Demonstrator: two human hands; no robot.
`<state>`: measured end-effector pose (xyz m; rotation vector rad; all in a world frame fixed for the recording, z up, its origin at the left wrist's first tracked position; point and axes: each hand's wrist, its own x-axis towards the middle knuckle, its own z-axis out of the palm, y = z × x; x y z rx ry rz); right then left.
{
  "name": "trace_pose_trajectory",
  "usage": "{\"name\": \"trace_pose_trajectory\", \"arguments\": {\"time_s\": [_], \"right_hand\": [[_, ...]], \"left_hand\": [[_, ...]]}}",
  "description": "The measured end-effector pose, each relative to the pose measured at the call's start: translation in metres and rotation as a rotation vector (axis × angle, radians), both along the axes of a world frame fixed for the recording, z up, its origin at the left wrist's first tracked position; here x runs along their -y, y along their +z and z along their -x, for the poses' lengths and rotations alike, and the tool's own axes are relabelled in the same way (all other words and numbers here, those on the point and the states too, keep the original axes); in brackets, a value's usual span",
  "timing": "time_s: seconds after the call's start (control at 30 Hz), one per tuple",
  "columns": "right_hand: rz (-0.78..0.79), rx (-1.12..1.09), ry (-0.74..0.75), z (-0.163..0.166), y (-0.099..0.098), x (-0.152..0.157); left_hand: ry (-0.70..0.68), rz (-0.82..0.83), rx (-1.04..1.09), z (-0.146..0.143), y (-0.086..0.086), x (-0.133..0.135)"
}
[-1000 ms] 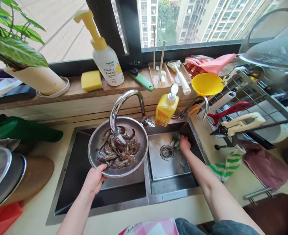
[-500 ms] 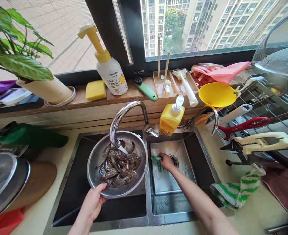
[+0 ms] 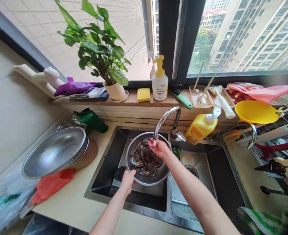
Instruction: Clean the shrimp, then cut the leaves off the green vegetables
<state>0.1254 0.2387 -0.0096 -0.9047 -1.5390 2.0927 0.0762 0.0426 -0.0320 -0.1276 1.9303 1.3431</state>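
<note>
My left hand [image 3: 128,181] grips the near-left rim of a metal strainer bowl [image 3: 150,181], thumb over the edge. Inside the bowl lies a heap of dark raw shrimp [image 3: 144,160]. The bowl is over the left sink basin [image 3: 158,195], below the curved chrome faucet [image 3: 165,116]. My right hand [image 3: 160,148] is at the faucet's outlet, above the shrimp, with water at its fingers. Its fingers look loosely bent and apart, holding nothing that I can see. A green cloth-like piece [image 3: 176,152] rests in the far-left corner of the right basin [image 3: 195,160], partly behind my right arm.
A yellow bottle [image 3: 197,130] stands behind the right basin. On the sill are a potted plant [image 3: 115,92], a sponge [image 3: 144,95] and a pump bottle [image 3: 160,86]. Large metal bowls [image 3: 57,151] sit on the left counter. Utensils [image 3: 278,143] crowd the right side.
My right hand has left the green piece in the right basin and moved left to the faucet outlet. My left hand still holds the strainer bowl. The view has turned left.
</note>
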Motion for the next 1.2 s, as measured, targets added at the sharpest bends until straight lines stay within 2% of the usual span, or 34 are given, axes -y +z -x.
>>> {"name": "trace_pose_trajectory", "arguments": {"time_s": [0.1, 0.17, 0.23, 0.3, 0.33, 0.37, 0.43, 0.5, 0.57, 0.63, 0.7, 0.77, 0.87, 0.97, 1.07, 1.2], "right_hand": [[-0.114, 0.146, 0.152, 0.03, 0.015, -0.003], [-0.227, 0.253, 0.229, 0.023, 0.026, -0.003], [-0.363, 0.34, 0.245, -0.003, 0.036, 0.001], [-0.531, 0.414, 0.169, -0.038, 0.044, 0.009], [-0.731, 0.502, 0.045, -0.054, 0.045, 0.014], [-0.855, 0.589, -0.058, -0.07, 0.044, 0.018], [-0.922, 0.731, -0.186, -0.093, 0.038, 0.023], [-0.807, 0.832, -0.257, -0.109, 0.029, 0.025], [-0.583, 0.851, -0.251, -0.118, 0.022, 0.027], [-0.274, 0.732, -0.154, -0.123, 0.018, 0.032], [0.001, 0.523, -0.084, -0.125, 0.015, 0.041], [0.157, 0.381, -0.14, -0.124, 0.011, 0.053], [0.219, 0.358, -0.316, -0.117, 0.002, 0.069], [0.192, 0.359, -0.464, -0.103, -0.007, 0.079], [0.238, 0.33, -0.364, -0.093, -0.008, 0.081], [0.272, 0.331, -0.378, -0.093, -0.005, 0.079]], "left_hand": [[-0.029, -0.018, 0.069, 0.002, -0.014, -0.01], [-0.062, -0.034, 0.109, 0.009, -0.02, -0.018], [-0.109, -0.057, 0.123, 0.023, -0.021, -0.026], [-0.174, -0.078, 0.109, 0.042, -0.018, -0.034], [-0.215, -0.084, 0.097, 0.052, -0.015, -0.038], [-0.263, -0.084, 0.082, 0.061, -0.012, -0.041], [-0.368, -0.068, 0.049, 0.078, -0.004, -0.047], [-0.463, -0.031, 0.01, 0.091, 0.004, -0.051], [-0.537, 0.012, -0.039, 0.099, 0.011, -0.055], [-0.589, 0.035, -0.105, 0.105, 0.019, -0.06], [-0.611, 0.01, -0.204, 0.107, 0.028, -0.07], [-0.601, -0.072, -0.326, 0.103, 0.038, -0.084], [-0.589, -0.254, -0.474, 0.078, 0.052, -0.109], [-0.622, -0.405, -0.495, 0.039, 0.057, -0.135], [-0.638, -0.417, -0.416, 0.01, 0.055, -0.156], [-0.704, -0.428, -0.343, 0.004, 0.061, -0.164]]}}
